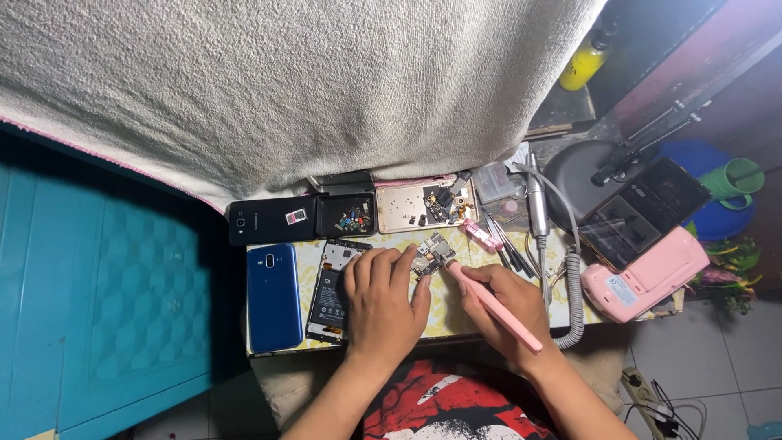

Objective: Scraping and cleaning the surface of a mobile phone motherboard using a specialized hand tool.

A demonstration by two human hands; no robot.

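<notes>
Carefully: left hand pinching small circuit board at centre of frame, right hand gripping pink tool, tip touching board; possible slip from too much pressure, scratching tiny parts.

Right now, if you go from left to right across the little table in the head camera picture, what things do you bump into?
Blue phone → opened phone with its battery showing → left hand → small circuit board → right hand holding a pink tool → grey coiled cord → pink box-shaped device.
</notes>
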